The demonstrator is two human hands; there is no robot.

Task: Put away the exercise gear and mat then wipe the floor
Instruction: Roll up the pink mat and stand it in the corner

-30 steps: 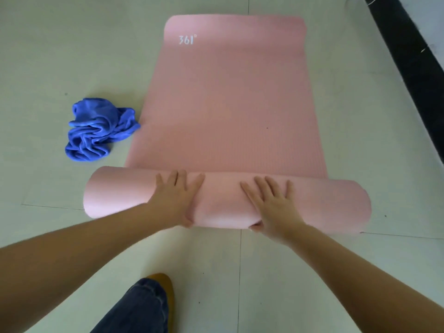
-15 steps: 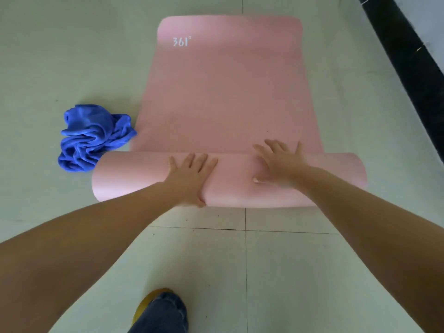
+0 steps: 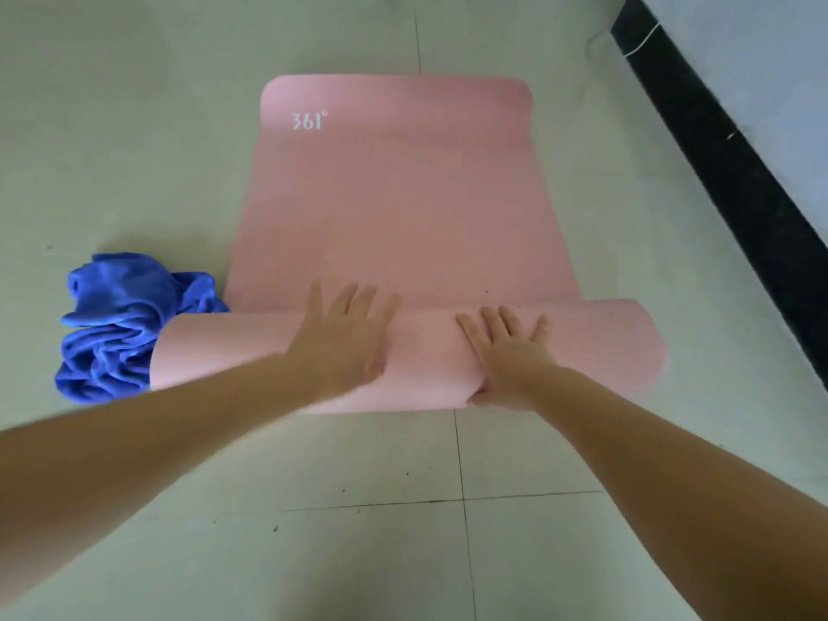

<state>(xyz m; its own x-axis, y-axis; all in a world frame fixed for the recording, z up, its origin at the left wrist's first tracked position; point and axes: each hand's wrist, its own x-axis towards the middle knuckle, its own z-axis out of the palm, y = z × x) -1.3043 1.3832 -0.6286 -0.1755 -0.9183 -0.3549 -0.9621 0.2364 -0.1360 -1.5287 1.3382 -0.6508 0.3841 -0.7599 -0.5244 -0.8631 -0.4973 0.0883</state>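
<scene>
A pink exercise mat (image 3: 394, 195) lies on the pale tiled floor, its near end wound into a thick roll (image 3: 425, 356) that runs left to right. My left hand (image 3: 345, 338) presses flat on top of the roll, fingers straight and reaching over its far side. My right hand (image 3: 506, 351) lies on the roll to the right, fingers spread, thumb tucked under the near edge. White "361°" lettering marks the flat far end. A crumpled blue cloth (image 3: 116, 324) sits on the floor, touching the roll's left end.
A black skirting strip (image 3: 735, 181) runs diagonally along the wall on the right. Pale floor tiles (image 3: 403, 531) with dark grout lines spread around the mat and in front of me.
The roll has moved away from me along the mat and grown thicker, with both hands shifting on top of it. Its left end now reaches the blue cloth. My foot has dropped out of view.
</scene>
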